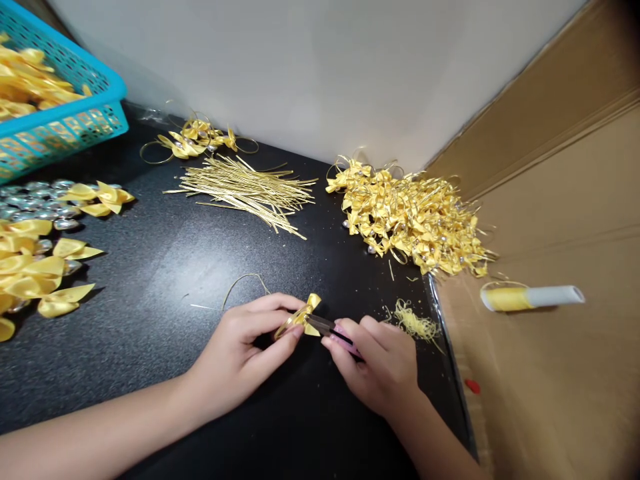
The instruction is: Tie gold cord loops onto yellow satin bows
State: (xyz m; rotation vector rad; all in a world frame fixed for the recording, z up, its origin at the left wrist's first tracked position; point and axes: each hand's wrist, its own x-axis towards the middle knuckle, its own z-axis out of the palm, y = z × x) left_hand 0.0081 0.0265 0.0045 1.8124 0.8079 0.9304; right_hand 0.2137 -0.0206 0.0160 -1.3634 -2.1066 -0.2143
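Observation:
My left hand (250,343) pinches a yellow satin ribbon bow (313,304) with a gold cord loop attached. In my right hand (377,357) are small pink-handled snips (323,325), their dark blades touching the middle of the bow. Whether the blades are fully closed is hard to see. A thin cord (240,280) curves on the table just beyond my left hand. Beside my right hand lies a tangle of pale yellow thread scraps (415,321).
Gold cord strips (250,190) lie at the back middle. Finished bows are heaped (410,217) at right, with a smaller group (197,137) behind. Loose bows (35,273) and silver beads (37,200) lie left, below a blue basket (107,83). Cardboard (560,220) borders the right, near a thread tube (530,298).

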